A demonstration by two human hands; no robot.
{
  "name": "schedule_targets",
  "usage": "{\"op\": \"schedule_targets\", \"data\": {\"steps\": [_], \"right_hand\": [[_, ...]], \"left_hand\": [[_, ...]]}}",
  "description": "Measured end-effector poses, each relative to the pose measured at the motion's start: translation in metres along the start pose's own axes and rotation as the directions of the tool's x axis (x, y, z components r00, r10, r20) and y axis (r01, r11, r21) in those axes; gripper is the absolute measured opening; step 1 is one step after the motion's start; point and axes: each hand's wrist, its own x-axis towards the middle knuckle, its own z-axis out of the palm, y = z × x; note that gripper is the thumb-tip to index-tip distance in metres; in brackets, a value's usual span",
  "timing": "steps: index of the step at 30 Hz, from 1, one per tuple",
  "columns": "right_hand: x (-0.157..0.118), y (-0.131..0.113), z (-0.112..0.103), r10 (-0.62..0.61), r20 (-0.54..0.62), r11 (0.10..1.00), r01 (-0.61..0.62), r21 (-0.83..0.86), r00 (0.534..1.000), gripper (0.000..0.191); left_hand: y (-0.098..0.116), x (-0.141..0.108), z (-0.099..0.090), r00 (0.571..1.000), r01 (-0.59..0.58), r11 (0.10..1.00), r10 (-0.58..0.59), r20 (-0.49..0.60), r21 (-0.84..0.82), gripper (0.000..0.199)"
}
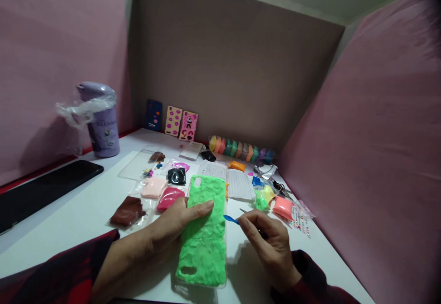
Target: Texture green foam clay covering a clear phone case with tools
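My left hand [186,214] grips a clear phone case [203,235] from its left side, thumb lying across the front. Bright green clay with a lumpy, ridged surface covers the case, leaving a camera hole near the top and another opening near the bottom. To the right, my right hand [268,239] pinches a small blue modelling tool [231,220], its flat tip just off the case's right edge. A thin dark pointed piece also sticks out by those fingers; what it belongs to is mostly hidden.
Packets of brown clay [127,212], red clay [170,198] and salmon clay [283,207] lie around on the white table. Behind are an open notebook [241,184], a row of coloured clays [241,150] and decorated cases [188,126]. A purple bin [105,129] and black phone [51,191] stand left.
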Motion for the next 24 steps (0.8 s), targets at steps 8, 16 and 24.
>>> {"op": "schedule_targets", "data": {"steps": [8, 16, 24], "right_hand": [[0.003, 0.000, 0.002, -0.054, 0.023, 0.998, 0.054, 0.017, 0.998, 0.025], [0.000, -0.002, 0.000, -0.069, 0.027, 0.998, 0.069, 0.004, 0.997, 0.025], [0.002, -0.005, -0.001, -0.085, 0.071, 0.996, 0.088, -0.027, 0.994, 0.024]], "left_hand": [[-0.001, -0.001, -0.004, 1.000, -0.006, 1.000, 0.006, 0.009, -0.021, 0.029], [-0.004, 0.000, -0.012, 1.000, -0.027, 0.999, 0.028, 0.015, -0.031, 0.030], [-0.001, 0.000, -0.005, 1.000, -0.012, 0.999, 0.012, 0.004, -0.043, 0.031]]}}
